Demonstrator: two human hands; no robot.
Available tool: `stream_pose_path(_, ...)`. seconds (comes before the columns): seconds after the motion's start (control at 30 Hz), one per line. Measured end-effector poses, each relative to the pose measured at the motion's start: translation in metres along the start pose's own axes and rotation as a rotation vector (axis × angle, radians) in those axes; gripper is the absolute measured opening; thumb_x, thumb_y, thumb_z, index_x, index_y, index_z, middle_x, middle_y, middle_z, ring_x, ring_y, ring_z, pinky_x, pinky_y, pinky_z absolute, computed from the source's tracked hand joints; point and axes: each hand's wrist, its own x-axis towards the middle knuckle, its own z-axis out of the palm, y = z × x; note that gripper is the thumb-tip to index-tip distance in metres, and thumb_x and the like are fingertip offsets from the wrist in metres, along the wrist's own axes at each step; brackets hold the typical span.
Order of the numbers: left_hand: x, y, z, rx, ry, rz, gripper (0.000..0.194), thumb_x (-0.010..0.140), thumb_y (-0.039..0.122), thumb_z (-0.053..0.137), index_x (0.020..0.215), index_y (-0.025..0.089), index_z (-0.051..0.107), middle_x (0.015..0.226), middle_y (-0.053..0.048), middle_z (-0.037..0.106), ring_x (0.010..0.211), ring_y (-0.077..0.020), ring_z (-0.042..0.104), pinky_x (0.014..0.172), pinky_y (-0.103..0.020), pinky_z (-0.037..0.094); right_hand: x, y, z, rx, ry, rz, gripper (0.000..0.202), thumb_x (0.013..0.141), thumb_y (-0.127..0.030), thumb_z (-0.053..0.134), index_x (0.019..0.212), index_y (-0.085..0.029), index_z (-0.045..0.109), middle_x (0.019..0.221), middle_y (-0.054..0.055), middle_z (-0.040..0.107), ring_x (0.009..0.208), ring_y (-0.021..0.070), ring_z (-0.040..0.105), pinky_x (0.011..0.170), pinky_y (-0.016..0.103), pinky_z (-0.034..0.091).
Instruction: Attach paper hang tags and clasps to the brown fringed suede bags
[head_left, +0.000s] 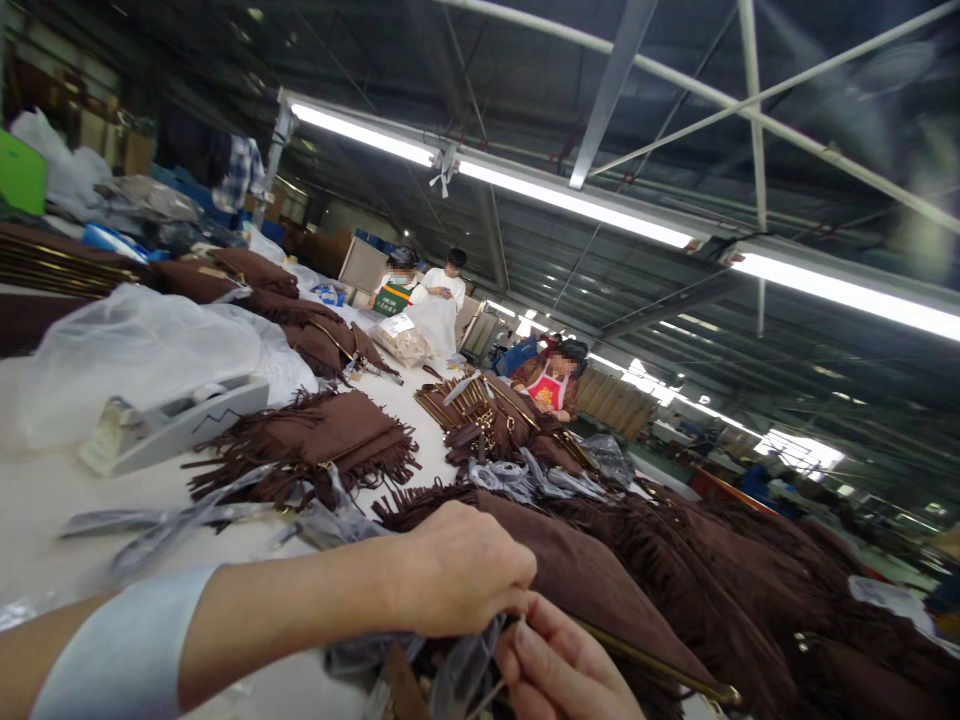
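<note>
My left hand (465, 568) reaches in from the lower left with its fingers curled closed. It meets my right hand (562, 665) at the bottom centre, where thumb and fingers pinch a thin pale string (487, 697). What the left fingers hold is hidden behind the hand. Under and beside both hands lie clear plastic strips (465, 665). Just behind them is a dark brown fringed bag (577, 560) with a gold-coloured zip edge along its lower side.
A grey tape dispenser (187, 415) stands at the left, beside clear plastic bags (142, 350). Another fringed bag (330, 435) lies mid-table (427, 440). More brown bags (720, 570) are heaped at the right. Several people are farther back, one in a red apron (547, 390).
</note>
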Motion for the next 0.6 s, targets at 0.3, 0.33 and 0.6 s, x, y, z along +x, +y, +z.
stream_pose_path(0.3, 0.010, -0.040, 0.002, -0.399, 0.139, -0.071, 0.021, 0.092, 0.031, 0.056, 0.077, 0.019, 0.064, 0.070, 0.004, 0.065, 0.067, -0.0110, 0.058, 0.058, -0.021, 0.037, -0.006, -0.058, -0.010, -1.093, 0.269, -0.395, 0.033, 0.092, -0.049, 0.052, 0.082, -0.021, 0.066, 0.063, -0.002, 0.057, 0.055, 0.0110, 0.050, 0.052, 0.019, 0.039)
stream_pose_path(0.33, 0.008, -0.042, 0.011, -0.394, 0.133, -0.083, 0.018, 0.090, 0.032, 0.059, 0.080, 0.019, 0.064, 0.075, 0.003, 0.065, 0.069, -0.0120, 0.058, 0.060, -0.021, 0.039, -0.005, -0.060, -0.011, -1.190, 0.279, -0.460, 0.027, 0.092, -0.044, 0.052, 0.089, -0.022, 0.068, 0.068, -0.002, 0.062, 0.059, 0.0122, 0.054, 0.056, 0.019, 0.042)
stream_pose_path(0.6, -0.006, -0.036, 0.072, -0.129, 0.068, -0.160, 0.014, 0.084, 0.025, 0.060, 0.095, 0.019, 0.052, 0.105, -0.007, 0.063, 0.094, -0.0248, 0.059, 0.078, -0.035, 0.050, 0.020, -0.042, -0.025, -1.574, 0.158, -0.584, 0.016, 0.092, -0.026, 0.053, 0.082, -0.027, 0.065, 0.072, -0.004, 0.066, 0.066, 0.0127, 0.063, 0.061, 0.020, 0.043)
